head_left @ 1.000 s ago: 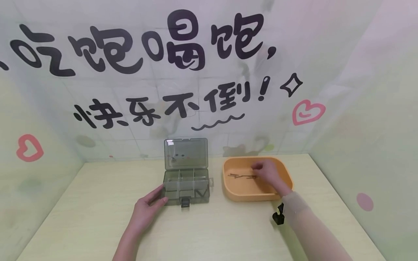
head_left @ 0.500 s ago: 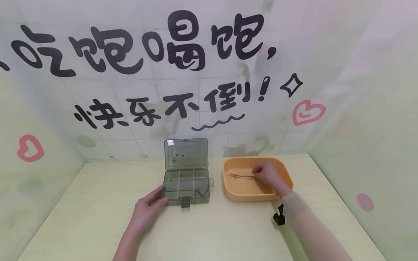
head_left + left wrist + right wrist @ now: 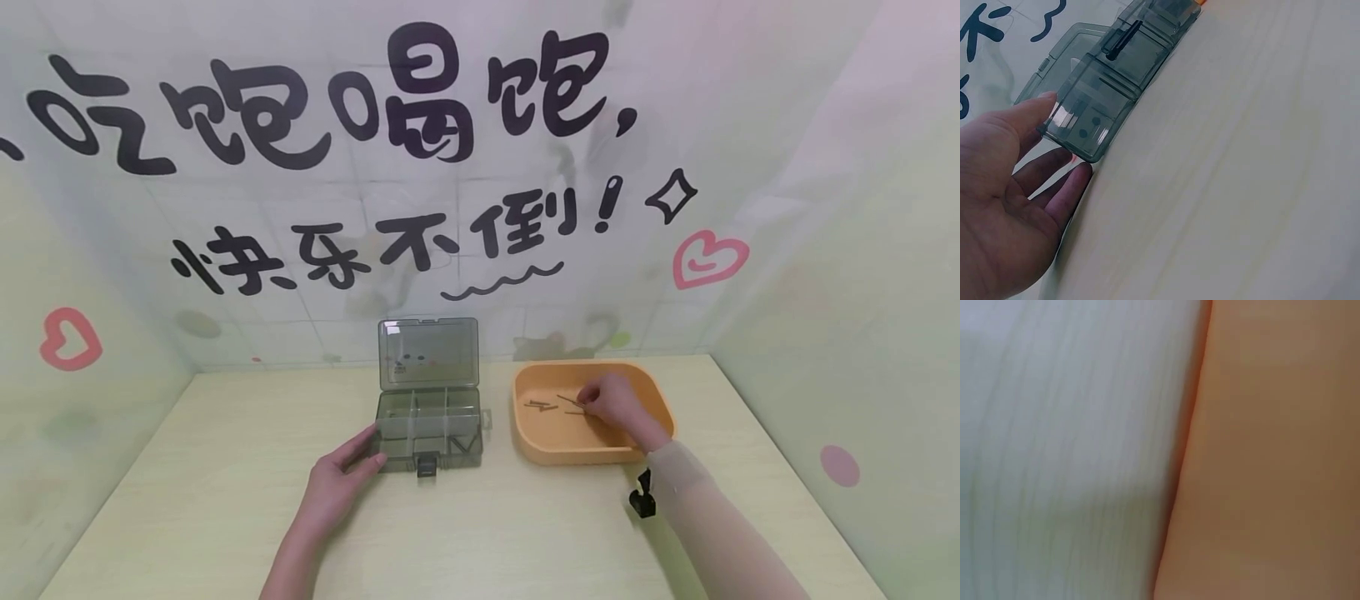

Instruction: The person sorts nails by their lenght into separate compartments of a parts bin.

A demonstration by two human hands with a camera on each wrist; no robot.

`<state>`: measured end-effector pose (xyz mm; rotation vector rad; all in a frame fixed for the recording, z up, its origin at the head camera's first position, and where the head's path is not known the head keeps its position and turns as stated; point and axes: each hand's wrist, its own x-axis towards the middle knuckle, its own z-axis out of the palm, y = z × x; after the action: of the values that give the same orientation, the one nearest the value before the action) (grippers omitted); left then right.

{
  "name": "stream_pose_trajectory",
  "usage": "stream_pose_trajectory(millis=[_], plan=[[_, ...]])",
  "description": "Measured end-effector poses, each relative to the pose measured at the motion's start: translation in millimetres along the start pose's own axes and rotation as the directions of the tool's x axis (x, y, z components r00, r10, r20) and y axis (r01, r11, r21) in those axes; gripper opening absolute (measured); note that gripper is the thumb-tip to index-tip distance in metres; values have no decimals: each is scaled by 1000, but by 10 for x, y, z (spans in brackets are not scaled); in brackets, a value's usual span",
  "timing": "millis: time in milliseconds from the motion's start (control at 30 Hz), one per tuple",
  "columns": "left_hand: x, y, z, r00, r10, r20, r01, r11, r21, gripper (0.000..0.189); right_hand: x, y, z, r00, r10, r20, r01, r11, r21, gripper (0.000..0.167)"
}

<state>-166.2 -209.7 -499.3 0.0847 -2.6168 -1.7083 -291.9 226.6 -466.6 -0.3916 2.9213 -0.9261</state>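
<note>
In the head view, my left hand (image 3: 335,483) holds the left end of a clear grey compartment box (image 3: 427,425), its thumb at the front corner. The left wrist view shows the thumb (image 3: 1038,112) on the box's upper edge and other fingers by its end wall. The lid (image 3: 428,354) stands raised at the back. My right hand (image 3: 613,400) reaches into an orange tray (image 3: 547,450), fingertips pinching one end of a thin nail-like metal piece (image 3: 570,402), which slants up to the left. Several similar metal pieces (image 3: 542,406) lie on the tray bottom.
Dark slim pieces (image 3: 463,443) lie in the box's front right compartment. A black latch (image 3: 426,465) hangs at its front. Behind the pale wood table (image 3: 480,533) stands a printed wall (image 3: 337,208). The right wrist view shows only tabletop and the tray's orange wall (image 3: 1260,456).
My right fingertips have come down to the metal pieces and pinch one. Its left end has tilted up away from the others. My left hand and the box have stayed put.
</note>
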Motion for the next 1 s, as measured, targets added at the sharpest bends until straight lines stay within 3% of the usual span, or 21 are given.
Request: stream_pose_trajectory(millis=[267,533,800,1000], plan=[[-12,19,-4,1000,3,3,-3,1000,-2,60,4,-18,-20,1000,-6,21,6,1000,-21,7],[2,14,-2,1000,4,-3,-3,1000,16,59,7,6,-24,1000,12,18,-13,999,37,8],[-13,18,-10,1000,-8,6,8,1000,1,61,-38,52,-43,999,-55,2,54,996,75,7],[-6,1,-4,1000,-17,8,17,1000,-10,62,-27,30,-5,1000,-14,-9,14,998,62,6]])
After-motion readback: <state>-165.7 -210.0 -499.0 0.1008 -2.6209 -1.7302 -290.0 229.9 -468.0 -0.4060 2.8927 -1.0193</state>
